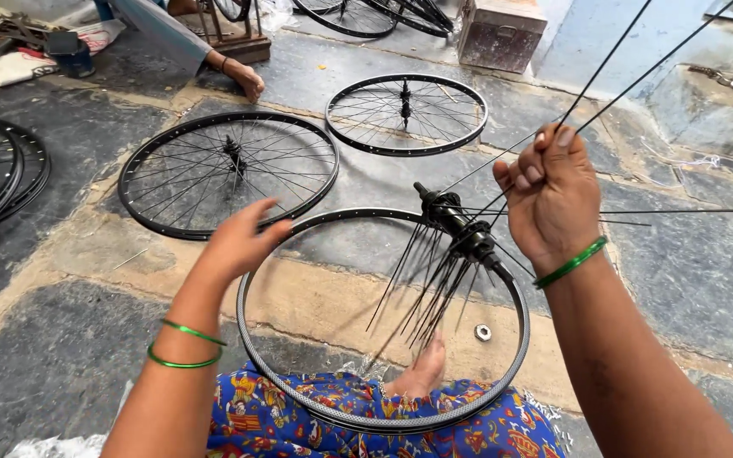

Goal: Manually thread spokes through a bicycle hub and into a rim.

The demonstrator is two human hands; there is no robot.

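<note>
The right hand (pixel 551 193) is closed on 2 thin spokes (pixel 612 80) that run up out of frame, tips cut off, while the left hand (pixel 242 240) rests open against the bare rim (pixel 252 356) propped over the lap. The hub (pixel 456 227) hangs inside that rim, its loose spokes bunched too tightly to count. 2 finished wheels (pixel 227 174) lie on the stone floor (pixel 69 254) beyond, and another person's hand (pixel 246 79) shows at the top, body cut off.

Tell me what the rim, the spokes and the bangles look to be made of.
Rim: likely metal, dark, dotted with spoke holes. Spokes: thin, stiff dark wire, probably steel, hanging from the hub; some pinched in the right hand. Bangles on the left wrist: glossy green, glass or plastic, unclear which.
</note>
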